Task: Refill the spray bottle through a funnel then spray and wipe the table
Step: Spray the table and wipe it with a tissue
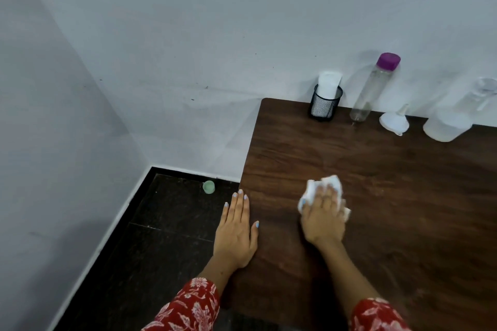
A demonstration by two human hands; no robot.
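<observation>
Left hand flat, palm down, fingers straight and together, thumb apart. Right hand palm down, fingers bent in a pressing grip. Both forearms extended forward, red floral sleeves at wrists.
</observation>
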